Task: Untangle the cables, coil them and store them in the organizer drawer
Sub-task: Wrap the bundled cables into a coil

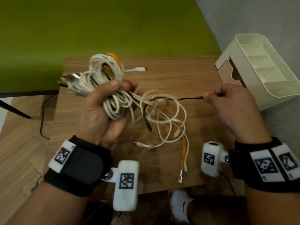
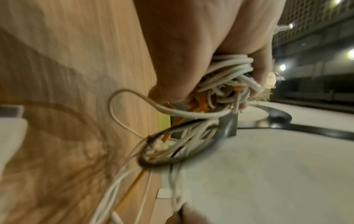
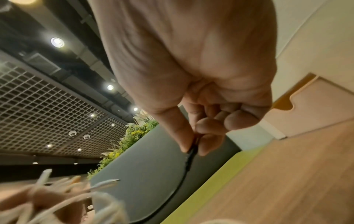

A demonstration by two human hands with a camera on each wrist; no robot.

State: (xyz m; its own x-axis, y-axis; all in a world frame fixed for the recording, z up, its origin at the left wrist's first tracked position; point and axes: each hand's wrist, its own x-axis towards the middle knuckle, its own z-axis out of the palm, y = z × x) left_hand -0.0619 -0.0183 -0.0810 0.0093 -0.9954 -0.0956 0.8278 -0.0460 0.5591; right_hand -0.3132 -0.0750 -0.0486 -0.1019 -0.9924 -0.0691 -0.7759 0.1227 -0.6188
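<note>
Your left hand (image 1: 103, 109) grips the cable bundle (image 1: 103, 78) above the tabletop (image 1: 186, 75), while your right hand (image 1: 233, 106) pinches the black cable (image 1: 190, 98) end, running straight rightward toward the near organizer (image 1: 259, 69).

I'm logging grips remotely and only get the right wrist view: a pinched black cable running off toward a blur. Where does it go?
Observer: The black cable runs into the tangle of cables that the left hand grips above the wooden table.
Operator: Is that black cable free of the tangle yet?
Observer: No. It passes through white loops hanging beside the left hand.
Operator: Is the organizer nearby?
Observer: Yes. The organizer stands beyond the right hand, and its drawer looks partly pulled out.
</note>
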